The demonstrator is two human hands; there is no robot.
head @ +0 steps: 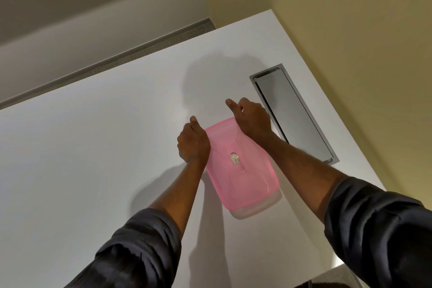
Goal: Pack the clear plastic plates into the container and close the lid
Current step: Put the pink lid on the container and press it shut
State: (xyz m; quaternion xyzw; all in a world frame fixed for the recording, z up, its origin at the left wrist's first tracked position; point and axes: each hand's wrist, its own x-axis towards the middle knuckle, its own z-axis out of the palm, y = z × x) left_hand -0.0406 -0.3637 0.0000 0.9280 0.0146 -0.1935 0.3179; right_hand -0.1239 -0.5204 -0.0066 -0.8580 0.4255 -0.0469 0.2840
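Observation:
A translucent pink lid (243, 170) with a small round sticker lies on top of a clear plastic container (257, 208), whose pale body shows only along the near edge. The container rests on the white table (105, 147). My left hand (192, 141) presses on the lid's left far edge, fingers curled under and thumb pointing up. My right hand (251, 118) bears down on the lid's far right corner, thumb stuck out to the left. The plates cannot be made out through the lid.
A grey rectangular cable hatch (292, 112) is set into the table just right of my right hand. The table's right edge runs diagonally close behind it, with a yellowish wall (350, 18) beyond. A grey strip (117, 58) lines the table's far edge.

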